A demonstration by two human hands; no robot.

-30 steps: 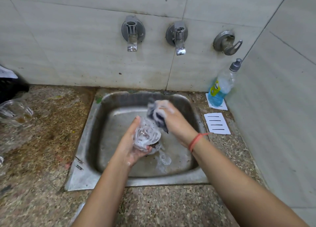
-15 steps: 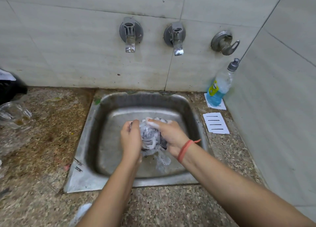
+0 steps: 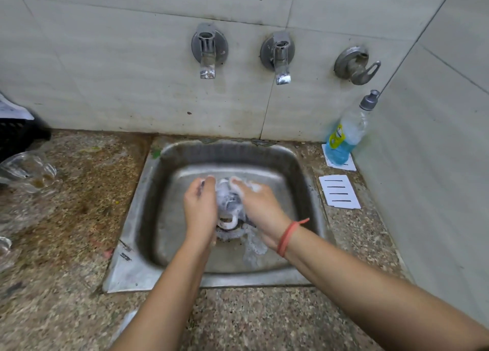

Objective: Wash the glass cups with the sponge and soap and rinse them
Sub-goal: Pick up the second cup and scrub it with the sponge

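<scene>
A clear glass cup (image 3: pixel 228 204), coated in white foam, is held low over the drain of the steel sink (image 3: pixel 132 247). My left hand (image 3: pixel 199 209) grips the cup from its left side. My right hand (image 3: pixel 260 208), foamy at the fingertips, curls against the cup's right side and presses the sponge to it. The sponge itself is almost wholly hidden under that palm. Suds (image 3: pixel 251 247) trail across the basin floor below the cup. A soap bottle (image 3: pixel 346 136) with blue liquid stands at the back right corner.
Two taps (image 3: pixel 207 57) (image 3: pixel 280 59) and a third fitting (image 3: pixel 356 66) stick out of the tiled wall; no water runs. More clear glassware (image 3: pixel 29 170) lies on the stained stone counter at left. White paper cards (image 3: pixel 340 192) lie right of the sink.
My right hand brought the sponge down from above the cup to its right side. Both hands sank lower into the basin and closed around the cup.
</scene>
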